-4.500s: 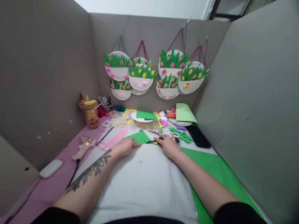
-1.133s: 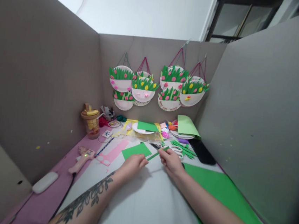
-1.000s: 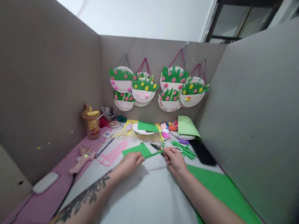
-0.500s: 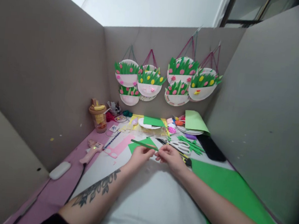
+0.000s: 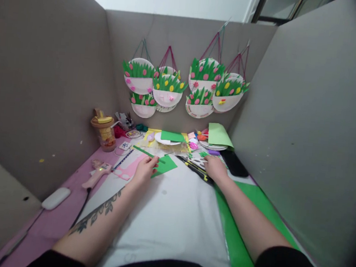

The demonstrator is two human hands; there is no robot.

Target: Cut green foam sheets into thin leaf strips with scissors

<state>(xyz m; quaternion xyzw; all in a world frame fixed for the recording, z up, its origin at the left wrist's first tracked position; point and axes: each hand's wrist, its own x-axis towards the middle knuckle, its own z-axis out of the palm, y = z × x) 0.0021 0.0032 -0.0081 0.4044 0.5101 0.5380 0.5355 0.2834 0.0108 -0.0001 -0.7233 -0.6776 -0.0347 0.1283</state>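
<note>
My left hand (image 5: 145, 169) pinches a thin green paper strip (image 5: 144, 151) that sticks up and to the left, just above a green paper sheet (image 5: 165, 165) lying on the white work surface (image 5: 170, 216). My right hand (image 5: 215, 167) has reached to the right and rests on white-handled scissors (image 5: 199, 163) and a heap of cut green strips; its fingertips are hidden, so its grip is unclear. A black and yellow tool (image 5: 195, 169) lies just left of that hand.
A pink glue gun (image 5: 97, 174), a pink stencil (image 5: 130, 169) and an orange-lidded cup (image 5: 104, 131) sit at the left. Paper plates, coloured scraps and a black phone (image 5: 233, 163) lie at the back. A large green sheet (image 5: 243, 240) runs along the right. Paper-plate flower baskets (image 5: 182, 87) hang on the partition.
Both hands held the green strip between them; now only the left keeps it and has moved left, while the right let go and moved right onto the scissors.
</note>
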